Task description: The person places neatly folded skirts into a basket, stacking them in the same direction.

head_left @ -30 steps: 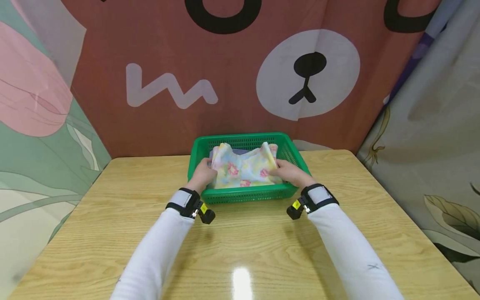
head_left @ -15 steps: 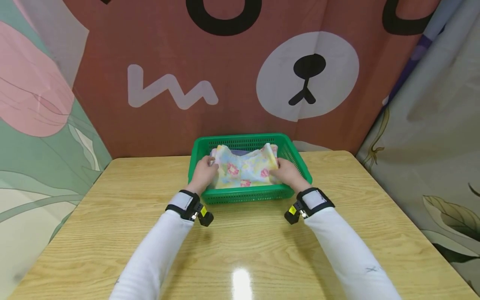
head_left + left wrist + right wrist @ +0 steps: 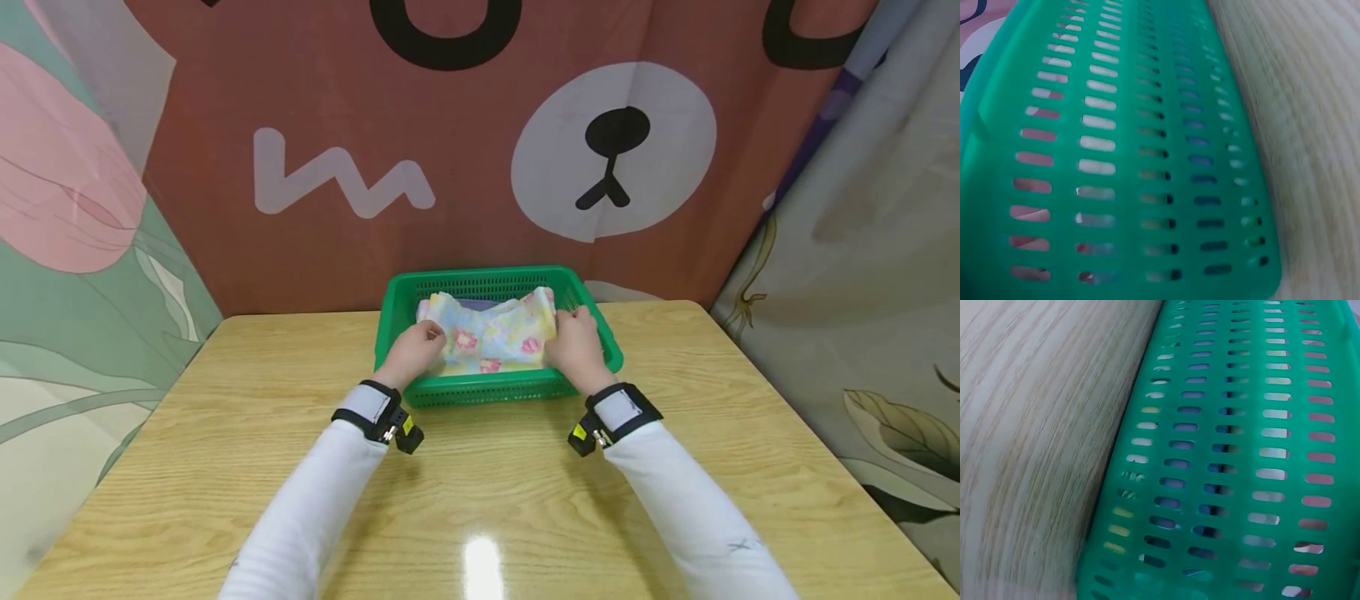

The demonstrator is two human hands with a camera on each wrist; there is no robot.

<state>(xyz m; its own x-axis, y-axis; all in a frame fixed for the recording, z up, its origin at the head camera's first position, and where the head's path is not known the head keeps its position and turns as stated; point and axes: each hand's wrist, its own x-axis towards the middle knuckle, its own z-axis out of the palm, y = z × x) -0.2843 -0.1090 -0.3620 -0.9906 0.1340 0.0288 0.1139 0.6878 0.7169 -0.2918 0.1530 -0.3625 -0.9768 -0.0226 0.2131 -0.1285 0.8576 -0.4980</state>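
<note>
A folded floral cloth [image 3: 497, 337] in pastel yellow, blue and pink lies inside a green plastic basket [image 3: 495, 379] in the head view. Its upper edge dips in the middle, and a purple fabric [image 3: 477, 304] shows behind it. My left hand [image 3: 411, 354] is at the cloth's left end, fingers loosely bent over its edge. At the opposite end my right hand [image 3: 579, 354] has its thumb side against the cloth and its fingers raised. In the left wrist view the slotted basket wall [image 3: 1127, 187] hides the hand. The right wrist view shows only basket wall [image 3: 1294, 487] and tabletop.
The basket stands at the back of a wooden table [image 3: 487, 467], close to a brown curtain [image 3: 465, 242] with a bear print. Patterned fabric [image 3: 847, 275] hangs along the right side, and a green floral sheet [image 3: 97, 325] hangs at left.
The cloth stays nearly in place. My left fingers have shifted slightly inward and loosened from the cloth's edge; my right hand has turned more upright, its fingers lifting off the cloth's end.
</note>
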